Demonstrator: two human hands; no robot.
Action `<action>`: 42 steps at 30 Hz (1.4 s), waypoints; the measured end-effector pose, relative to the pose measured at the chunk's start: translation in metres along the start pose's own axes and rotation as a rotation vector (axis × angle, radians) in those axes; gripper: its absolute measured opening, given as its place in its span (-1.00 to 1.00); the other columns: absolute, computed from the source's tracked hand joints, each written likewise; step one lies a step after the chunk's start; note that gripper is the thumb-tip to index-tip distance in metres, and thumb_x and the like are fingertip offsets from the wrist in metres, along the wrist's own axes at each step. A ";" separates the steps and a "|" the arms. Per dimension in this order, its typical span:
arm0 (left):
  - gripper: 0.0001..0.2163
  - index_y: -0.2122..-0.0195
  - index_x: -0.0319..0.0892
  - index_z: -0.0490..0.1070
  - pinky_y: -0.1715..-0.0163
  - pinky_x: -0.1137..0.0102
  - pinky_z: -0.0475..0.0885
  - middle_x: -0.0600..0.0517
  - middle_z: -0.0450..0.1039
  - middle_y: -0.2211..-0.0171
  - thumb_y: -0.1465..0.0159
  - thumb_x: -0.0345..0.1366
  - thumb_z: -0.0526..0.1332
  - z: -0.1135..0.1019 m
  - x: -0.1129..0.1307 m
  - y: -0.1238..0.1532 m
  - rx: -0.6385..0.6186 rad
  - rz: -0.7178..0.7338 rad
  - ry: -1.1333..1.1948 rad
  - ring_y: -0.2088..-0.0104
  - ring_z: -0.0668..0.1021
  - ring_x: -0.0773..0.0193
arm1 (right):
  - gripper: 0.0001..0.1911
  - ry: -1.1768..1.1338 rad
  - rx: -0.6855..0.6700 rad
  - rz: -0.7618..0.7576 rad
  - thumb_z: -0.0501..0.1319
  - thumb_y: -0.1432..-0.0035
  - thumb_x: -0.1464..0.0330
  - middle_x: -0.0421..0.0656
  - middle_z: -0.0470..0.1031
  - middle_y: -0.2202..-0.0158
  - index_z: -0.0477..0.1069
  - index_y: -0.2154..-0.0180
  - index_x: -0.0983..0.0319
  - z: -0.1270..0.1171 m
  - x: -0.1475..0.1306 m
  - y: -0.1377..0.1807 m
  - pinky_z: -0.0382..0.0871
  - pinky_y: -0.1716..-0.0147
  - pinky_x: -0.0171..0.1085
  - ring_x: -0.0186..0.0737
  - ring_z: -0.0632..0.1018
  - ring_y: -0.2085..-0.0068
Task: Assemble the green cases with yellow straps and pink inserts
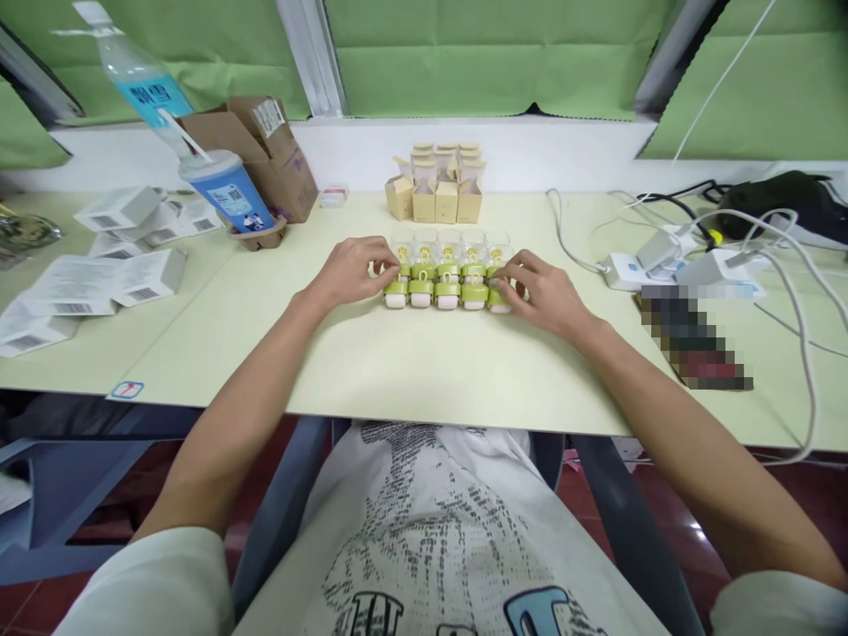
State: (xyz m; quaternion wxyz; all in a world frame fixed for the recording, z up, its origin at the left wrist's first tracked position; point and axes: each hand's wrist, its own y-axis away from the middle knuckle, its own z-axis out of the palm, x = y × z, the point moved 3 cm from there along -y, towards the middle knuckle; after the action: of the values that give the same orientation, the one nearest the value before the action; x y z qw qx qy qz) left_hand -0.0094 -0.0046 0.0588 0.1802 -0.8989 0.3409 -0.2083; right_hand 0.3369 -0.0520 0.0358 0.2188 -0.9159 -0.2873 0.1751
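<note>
Small green-and-white cases [448, 295] with ring loops on top stand in two close rows on the table. Behind them is a row of clear plastic cups [449, 238] with yellow-green bits showing inside. My left hand [358, 270] is at the left end of the rows, its thumb and forefinger pinched at an end case. At the right end, my right hand [544, 293] has its thumb and fingers curled about an end case [498, 302], partly covering it. Both hands are low, close to the tabletop.
Small open cardboard boxes [435, 196] stand by the wall. To the left are white boxes [72, 283], a blue drink cup [231, 190], a tilted bottle [142, 84] and a brown carton [291, 168]. Power strips [626, 270], cables and a pixelated flat object [692, 340] lie right.
</note>
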 end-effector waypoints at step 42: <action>-0.54 0.15 -0.06 0.75 0.18 0.23 0.56 0.02 0.66 0.34 0.01 0.07 0.62 -0.027 -0.082 -0.130 -0.156 -0.159 0.024 0.27 0.67 0.07 | -0.50 -0.012 -0.260 0.284 0.66 0.00 0.26 -0.09 0.75 0.01 0.68 0.00 0.13 -0.037 0.092 -0.140 0.62 0.04 0.03 0.04 0.72 0.13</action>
State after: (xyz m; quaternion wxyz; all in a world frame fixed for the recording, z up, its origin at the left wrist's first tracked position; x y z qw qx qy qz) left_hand -0.0089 0.1379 0.1218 0.0886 -0.9318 0.2858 -0.2055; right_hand 0.3612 0.0960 0.1194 0.0698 -0.9668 -0.1765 0.1713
